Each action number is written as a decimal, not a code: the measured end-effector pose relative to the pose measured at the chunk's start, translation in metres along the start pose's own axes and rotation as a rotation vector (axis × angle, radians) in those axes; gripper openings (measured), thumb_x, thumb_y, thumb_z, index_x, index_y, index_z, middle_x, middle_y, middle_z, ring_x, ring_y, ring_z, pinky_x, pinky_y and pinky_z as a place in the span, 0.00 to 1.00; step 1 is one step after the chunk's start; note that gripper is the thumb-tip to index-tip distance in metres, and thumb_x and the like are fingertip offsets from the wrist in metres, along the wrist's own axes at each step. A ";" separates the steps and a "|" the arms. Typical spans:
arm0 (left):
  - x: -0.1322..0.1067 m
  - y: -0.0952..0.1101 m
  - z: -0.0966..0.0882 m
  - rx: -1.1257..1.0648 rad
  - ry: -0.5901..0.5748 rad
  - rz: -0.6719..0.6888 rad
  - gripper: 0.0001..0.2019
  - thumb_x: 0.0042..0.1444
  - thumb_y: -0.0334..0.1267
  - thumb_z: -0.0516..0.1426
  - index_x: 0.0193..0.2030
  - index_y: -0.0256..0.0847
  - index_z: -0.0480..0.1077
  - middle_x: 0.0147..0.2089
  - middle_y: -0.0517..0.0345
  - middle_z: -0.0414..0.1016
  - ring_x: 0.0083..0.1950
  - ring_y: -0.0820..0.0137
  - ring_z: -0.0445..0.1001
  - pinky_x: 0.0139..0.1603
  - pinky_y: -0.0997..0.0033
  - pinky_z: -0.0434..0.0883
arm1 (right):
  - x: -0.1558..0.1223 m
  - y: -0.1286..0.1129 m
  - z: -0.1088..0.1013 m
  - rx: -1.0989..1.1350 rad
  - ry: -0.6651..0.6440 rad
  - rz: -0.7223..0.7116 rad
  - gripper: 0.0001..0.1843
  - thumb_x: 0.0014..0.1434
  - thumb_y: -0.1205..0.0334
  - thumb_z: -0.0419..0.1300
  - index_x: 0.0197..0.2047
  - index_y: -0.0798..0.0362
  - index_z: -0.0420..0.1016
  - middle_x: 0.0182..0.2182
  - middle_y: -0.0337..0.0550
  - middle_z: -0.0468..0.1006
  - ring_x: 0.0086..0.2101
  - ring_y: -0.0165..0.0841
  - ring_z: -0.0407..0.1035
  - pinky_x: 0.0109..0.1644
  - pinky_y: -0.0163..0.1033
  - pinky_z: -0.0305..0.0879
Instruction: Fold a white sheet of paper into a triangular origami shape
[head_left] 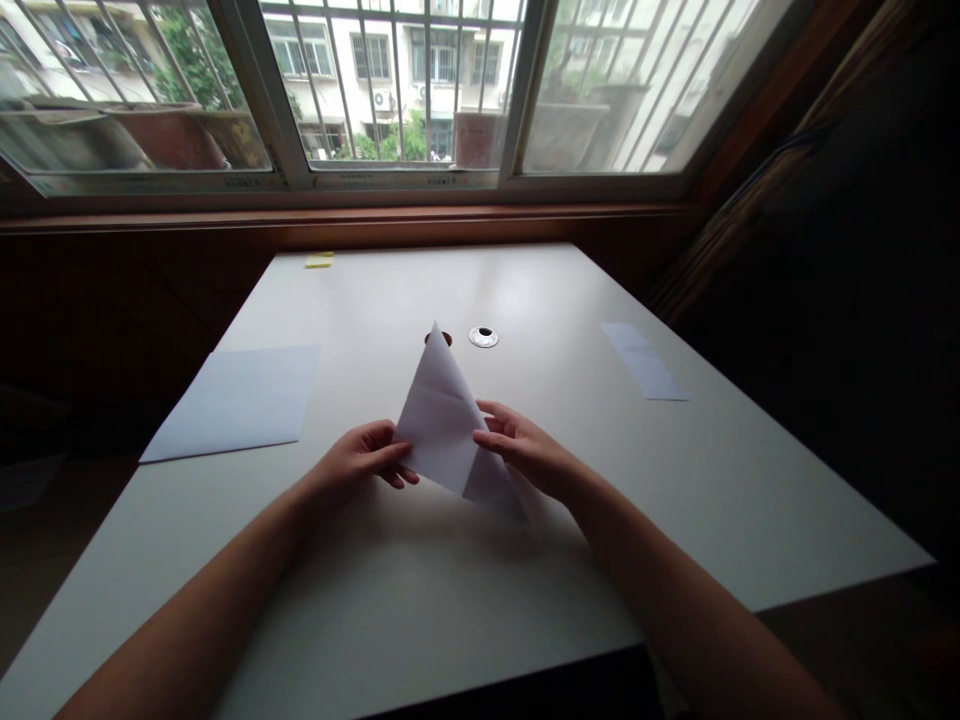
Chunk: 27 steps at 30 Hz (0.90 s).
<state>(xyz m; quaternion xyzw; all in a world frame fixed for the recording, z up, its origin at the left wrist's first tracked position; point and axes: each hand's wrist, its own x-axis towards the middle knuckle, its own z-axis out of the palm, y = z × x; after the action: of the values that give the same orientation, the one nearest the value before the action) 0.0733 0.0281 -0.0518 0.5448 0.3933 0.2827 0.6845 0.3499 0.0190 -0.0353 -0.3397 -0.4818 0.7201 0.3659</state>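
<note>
A folded sheet of white paper [442, 430] is held above the white table, its sharp tip pointing away from me toward the window. My left hand [375, 452] pinches the paper's left edge, thumb on top and fingers beneath. On the opposite side, my right hand [521, 445] grips the right edge, with its thumb on the upper face. A creased flap hangs at the lower right of the sheet, partly in shadow. The paper's underside is hidden from view.
On the white table [360, 600], a stack of white paper [232, 400] lies at the left and a creased paper strip [643, 360] at the right. A round white object with a dark centre [484, 337] and yellow sticky notes [319, 260] sit farther back. A barred window [397, 90] stands behind.
</note>
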 end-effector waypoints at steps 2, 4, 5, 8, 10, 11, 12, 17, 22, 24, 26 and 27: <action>-0.001 0.003 0.003 0.026 -0.072 -0.026 0.15 0.59 0.46 0.62 0.44 0.35 0.70 0.33 0.50 0.80 0.35 0.64 0.82 0.32 0.72 0.76 | 0.000 0.001 0.005 0.023 -0.018 -0.016 0.29 0.57 0.55 0.67 0.59 0.50 0.66 0.43 0.46 0.78 0.42 0.39 0.74 0.46 0.44 0.68; -0.001 0.004 0.006 0.036 -0.100 -0.033 0.15 0.59 0.47 0.61 0.43 0.35 0.69 0.34 0.50 0.80 0.36 0.63 0.82 0.32 0.72 0.76 | 0.001 0.002 0.009 0.012 -0.013 -0.012 0.25 0.55 0.55 0.68 0.55 0.50 0.69 0.43 0.45 0.78 0.41 0.39 0.73 0.43 0.41 0.69; -0.001 0.004 0.006 0.039 -0.100 -0.032 0.15 0.59 0.47 0.61 0.42 0.35 0.69 0.34 0.50 0.80 0.36 0.63 0.82 0.32 0.72 0.76 | 0.001 0.003 0.010 0.000 -0.002 -0.007 0.24 0.54 0.56 0.69 0.53 0.50 0.70 0.42 0.44 0.78 0.40 0.38 0.73 0.42 0.40 0.68; -0.001 0.004 0.007 0.043 -0.075 -0.026 0.15 0.58 0.47 0.62 0.42 0.36 0.69 0.35 0.51 0.79 0.37 0.62 0.82 0.31 0.72 0.76 | 0.002 0.007 0.010 -0.019 0.051 -0.011 0.26 0.51 0.58 0.71 0.51 0.50 0.69 0.40 0.43 0.78 0.38 0.37 0.73 0.39 0.39 0.68; 0.000 0.003 0.007 0.042 -0.056 -0.028 0.15 0.58 0.47 0.62 0.41 0.36 0.69 0.36 0.52 0.79 0.37 0.62 0.82 0.31 0.72 0.76 | 0.003 0.009 0.009 -0.012 0.088 -0.026 0.28 0.50 0.59 0.72 0.52 0.50 0.68 0.39 0.42 0.78 0.38 0.37 0.73 0.39 0.39 0.69; 0.001 0.002 0.007 0.041 -0.049 -0.031 0.15 0.58 0.47 0.62 0.41 0.36 0.69 0.36 0.52 0.79 0.37 0.62 0.82 0.31 0.72 0.76 | 0.003 0.009 0.009 -0.007 0.102 -0.034 0.29 0.50 0.60 0.72 0.53 0.49 0.68 0.39 0.42 0.78 0.37 0.37 0.73 0.39 0.39 0.69; 0.001 0.002 0.007 0.042 -0.041 -0.033 0.15 0.58 0.47 0.62 0.41 0.36 0.69 0.36 0.52 0.79 0.37 0.62 0.82 0.31 0.72 0.76 | 0.004 0.009 0.008 -0.006 0.112 -0.042 0.29 0.50 0.60 0.72 0.53 0.49 0.67 0.39 0.42 0.79 0.37 0.37 0.73 0.40 0.40 0.69; 0.001 0.002 0.008 0.060 -0.013 -0.028 0.15 0.59 0.48 0.61 0.41 0.36 0.69 0.36 0.51 0.80 0.37 0.63 0.82 0.31 0.72 0.75 | 0.002 0.007 0.009 -0.048 0.128 -0.099 0.29 0.51 0.62 0.70 0.54 0.48 0.66 0.41 0.43 0.79 0.40 0.37 0.74 0.41 0.40 0.69; 0.001 0.002 0.007 0.076 0.035 -0.008 0.15 0.58 0.48 0.61 0.41 0.37 0.69 0.36 0.51 0.80 0.36 0.64 0.81 0.31 0.72 0.75 | 0.003 0.007 0.007 -0.028 0.148 -0.136 0.30 0.51 0.63 0.70 0.55 0.47 0.65 0.41 0.42 0.79 0.41 0.38 0.74 0.43 0.40 0.69; 0.001 0.001 0.006 0.077 0.053 0.015 0.15 0.58 0.49 0.61 0.40 0.37 0.69 0.36 0.51 0.80 0.36 0.63 0.81 0.30 0.73 0.74 | 0.004 0.007 0.005 -0.033 0.175 -0.138 0.31 0.51 0.62 0.71 0.56 0.47 0.65 0.39 0.41 0.79 0.40 0.37 0.74 0.43 0.40 0.69; 0.002 0.001 0.004 0.076 0.070 0.039 0.16 0.58 0.49 0.61 0.41 0.37 0.69 0.37 0.52 0.80 0.36 0.63 0.81 0.29 0.73 0.74 | 0.004 0.006 0.004 -0.038 0.179 -0.122 0.33 0.50 0.61 0.71 0.58 0.47 0.64 0.37 0.41 0.79 0.40 0.38 0.75 0.42 0.41 0.70; 0.002 0.001 0.004 0.077 0.081 0.051 0.16 0.58 0.49 0.61 0.41 0.38 0.69 0.37 0.52 0.80 0.36 0.63 0.82 0.29 0.73 0.73 | 0.003 0.005 0.004 -0.040 0.167 -0.106 0.34 0.50 0.60 0.71 0.58 0.47 0.64 0.38 0.41 0.79 0.39 0.38 0.75 0.42 0.41 0.70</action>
<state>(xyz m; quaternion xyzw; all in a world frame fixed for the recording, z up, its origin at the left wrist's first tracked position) 0.0773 0.0276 -0.0513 0.5687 0.4174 0.3064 0.6391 0.3434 0.0186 -0.0395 -0.3800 -0.4811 0.6591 0.4357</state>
